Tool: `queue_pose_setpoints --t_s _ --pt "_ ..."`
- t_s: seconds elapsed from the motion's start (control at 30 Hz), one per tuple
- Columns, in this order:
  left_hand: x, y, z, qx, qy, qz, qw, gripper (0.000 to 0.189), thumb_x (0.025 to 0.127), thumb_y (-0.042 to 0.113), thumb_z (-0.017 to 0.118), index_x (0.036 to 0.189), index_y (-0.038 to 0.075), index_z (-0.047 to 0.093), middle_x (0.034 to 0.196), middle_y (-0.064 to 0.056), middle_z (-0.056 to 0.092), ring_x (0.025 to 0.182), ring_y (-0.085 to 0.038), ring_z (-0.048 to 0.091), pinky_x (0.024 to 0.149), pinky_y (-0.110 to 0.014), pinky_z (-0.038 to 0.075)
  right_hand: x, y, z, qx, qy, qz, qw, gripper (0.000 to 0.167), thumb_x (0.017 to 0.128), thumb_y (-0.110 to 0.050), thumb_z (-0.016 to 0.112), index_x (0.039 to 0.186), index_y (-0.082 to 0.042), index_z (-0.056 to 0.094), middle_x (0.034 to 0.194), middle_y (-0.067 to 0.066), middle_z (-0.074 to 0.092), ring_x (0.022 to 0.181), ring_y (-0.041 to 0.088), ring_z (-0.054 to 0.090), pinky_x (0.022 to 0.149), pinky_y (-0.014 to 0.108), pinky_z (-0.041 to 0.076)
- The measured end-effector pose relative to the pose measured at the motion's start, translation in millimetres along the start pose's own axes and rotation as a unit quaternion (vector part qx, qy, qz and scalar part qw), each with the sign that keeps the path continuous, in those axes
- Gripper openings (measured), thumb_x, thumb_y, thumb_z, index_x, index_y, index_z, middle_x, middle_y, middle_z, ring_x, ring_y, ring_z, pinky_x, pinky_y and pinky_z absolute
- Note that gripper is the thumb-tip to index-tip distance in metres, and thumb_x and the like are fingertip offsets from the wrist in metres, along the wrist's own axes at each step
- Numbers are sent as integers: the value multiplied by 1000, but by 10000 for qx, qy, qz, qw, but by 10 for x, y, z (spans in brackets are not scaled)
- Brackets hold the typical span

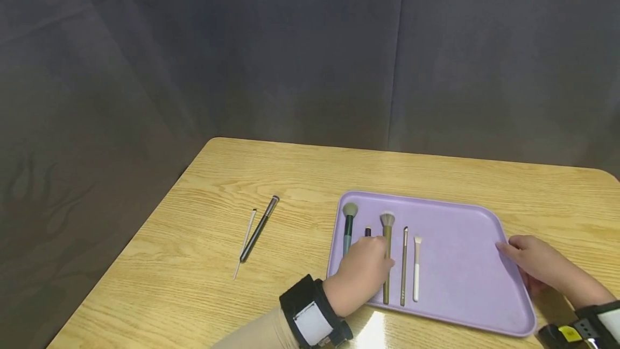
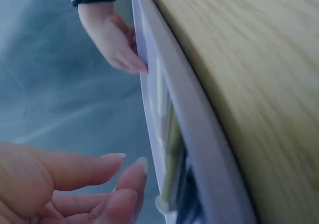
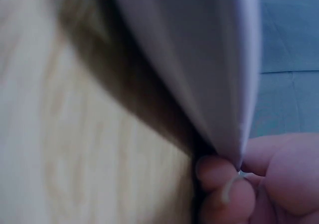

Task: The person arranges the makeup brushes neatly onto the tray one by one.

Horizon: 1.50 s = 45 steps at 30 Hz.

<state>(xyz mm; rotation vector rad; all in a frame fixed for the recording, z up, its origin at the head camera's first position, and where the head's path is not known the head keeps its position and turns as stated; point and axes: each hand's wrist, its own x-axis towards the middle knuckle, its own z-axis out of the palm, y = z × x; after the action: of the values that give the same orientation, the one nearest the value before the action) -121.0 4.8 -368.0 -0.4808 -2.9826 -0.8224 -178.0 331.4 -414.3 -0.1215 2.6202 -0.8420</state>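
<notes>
On the purple tray [image 1: 460, 265], five side-by-side brushes [image 1: 387, 220]

a screened-off recording spot, by the look of it: dark, creased cloth [image 1: 290, 58] hangs behind a wood-grain bench [image 1: 194, 230], and black wrist straps [image 1: 314, 314] show at its near side. whether the room beyond is home, lab or office cannot be told.

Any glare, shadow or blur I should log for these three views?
Head view: white glare on the table beside the purple tray; left wrist view: brushes blurred; right wrist view: purple tray and wood grain soft, dark shadow on the table along the tray.
</notes>
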Motion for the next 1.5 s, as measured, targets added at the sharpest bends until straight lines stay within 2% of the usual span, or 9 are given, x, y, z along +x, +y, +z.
queue_pose_setpoints --t_s 0.13,0.27,0.37,0.53,0.63,0.8,1.0,1.2,1.5 --pt "-26 -109 -41 -357 185 -169 9990 15 86 7 71 95 -4 67 78 -11 67 58 -11 55 48 -20 45 -6 -9 -2 -11 11 -13 10000 29 104 -19 38 83 -4 50 51 4 47 38 14 47 39 29 44" --pt "-34 -189 -62 -323 358 -103 9988 21 85 6 73 102 -6 68 87 -14 69 63 -12 60 52 -20 48 -11 -22 -3 -36 26 -27 10000 28 104 -18 38 86 -1 50 52 4 47 39 14 47 40 29 45" --pt "-46 -257 -66 -280 461 -76 9985 21 85 6 73 102 -5 68 83 -11 67 66 -14 61 55 -22 49 -18 -27 3 -11 31 -34 10000 28 104 -18 38 85 -1 50 52 4 47 39 14 47 40 30 45" --pt "-62 -352 -105 -336 653 -286 9969 28 85 5 72 110 -6 66 77 -6 62 67 -16 60 56 -25 49 -22 -30 0 35 19 -30 10000 28 104 -18 38 85 -2 50 52 4 46 39 15 47 40 31 45" --pt "-49 -400 -143 -401 732 -354 9959 28 85 4 72 109 -6 65 75 -5 62 65 -14 59 54 -23 48 -21 -26 -2 37 36 -34 10000 28 104 -18 38 84 -2 50 53 4 46 39 15 48 40 31 46" --pt "-32 -462 -177 -491 844 -459 9942 29 84 3 72 111 -8 65 81 -10 65 68 -16 62 53 -22 49 -17 -28 -3 8 12 15 10000 29 104 -19 37 86 0 50 54 4 47 40 15 48 41 31 46" --pt "-27 -518 -173 -397 1025 -456 9929 28 83 1 73 108 -9 65 81 -10 62 69 -18 60 55 -25 49 -22 -34 3 16 25 -11 10000 28 104 -19 38 86 0 50 54 4 46 41 15 47 41 30 45" --pt "-33 -567 -174 -468 971 -666 9919 33 84 2 71 113 -10 63 85 -12 61 75 -20 60 62 -30 51 -21 -24 3 44 41 -53 10000 30 105 -20 37 89 1 52 53 4 46 40 15 47 40 30 45" --pt "-52 -639 -182 -429 1063 -734 9907 30 85 1 70 113 -9 64 90 -15 63 80 -26 62 67 -37 53 -29 -23 10 42 61 -52 10000 30 105 -19 37 86 -1 51 52 4 46 39 14 46 39 29 43"
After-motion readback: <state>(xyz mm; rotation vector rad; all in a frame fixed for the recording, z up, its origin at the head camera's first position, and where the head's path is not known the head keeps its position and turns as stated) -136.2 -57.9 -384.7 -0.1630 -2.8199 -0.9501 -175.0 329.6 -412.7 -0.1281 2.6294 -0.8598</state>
